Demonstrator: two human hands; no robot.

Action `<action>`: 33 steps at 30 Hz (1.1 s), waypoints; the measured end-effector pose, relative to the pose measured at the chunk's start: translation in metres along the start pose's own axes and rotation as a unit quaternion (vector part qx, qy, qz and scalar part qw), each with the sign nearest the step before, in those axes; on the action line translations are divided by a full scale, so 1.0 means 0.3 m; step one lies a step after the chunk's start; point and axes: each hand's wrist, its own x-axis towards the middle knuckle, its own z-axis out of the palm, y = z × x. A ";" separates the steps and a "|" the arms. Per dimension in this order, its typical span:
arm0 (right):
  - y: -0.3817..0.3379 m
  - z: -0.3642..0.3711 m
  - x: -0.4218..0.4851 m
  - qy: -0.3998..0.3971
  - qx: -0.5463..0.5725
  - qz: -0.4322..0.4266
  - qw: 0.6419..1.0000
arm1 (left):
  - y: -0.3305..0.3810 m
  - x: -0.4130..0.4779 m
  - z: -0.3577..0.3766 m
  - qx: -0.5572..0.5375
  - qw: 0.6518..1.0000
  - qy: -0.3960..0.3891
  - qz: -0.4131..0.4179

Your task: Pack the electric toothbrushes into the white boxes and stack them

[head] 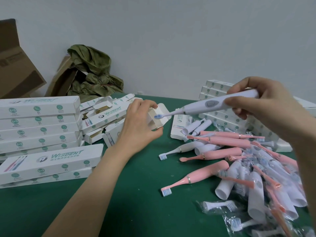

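Bare green table [136, 194] between box stacks [39, 127] (left) and, seemingly, loose toothbrushes [239, 168]

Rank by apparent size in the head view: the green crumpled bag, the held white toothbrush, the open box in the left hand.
1. Green bag, far back yet largest.
2. White toothbrush in the right hand.
3. Open box in the left hand, seen end-on, so its length is unsure.

brown cartons [15, 65] and crumpled green wrapping [92, 72] behind.
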 end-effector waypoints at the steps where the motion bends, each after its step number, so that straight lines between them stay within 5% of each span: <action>1: 0.004 0.002 0.002 0.003 -0.024 -0.004 1.000 | 0.001 -0.002 -0.003 -0.002 1.000 0.000 -0.002; 14: 0.005 0.317 -0.038 0.065 0.017 -0.134 0.989 | 0.053 -0.050 -0.017 -0.018 0.999 0.047 0.022; 20: 0.078 0.459 -0.074 0.042 -0.143 -0.236 0.960 | 0.074 -0.057 -0.022 -0.054 0.996 0.072 0.004; 23: 0.089 0.449 -0.069 -0.047 -0.168 -0.202 0.964 | 0.058 -0.064 -0.023 -0.031 0.997 0.065 -0.006; 26: 0.089 0.357 -0.052 -0.041 -0.125 -0.108 0.985 | 0.045 -0.067 -0.023 -0.017 0.998 0.063 -0.002; 28: 0.128 0.259 -0.028 -0.034 -0.198 -0.011 0.980 | 0.044 -0.070 -0.020 -0.019 0.998 0.059 0.002; 33: 0.312 0.016 -0.064 -0.060 -0.416 0.244 0.874 | 0.050 -0.083 -0.006 -0.018 0.999 0.041 0.002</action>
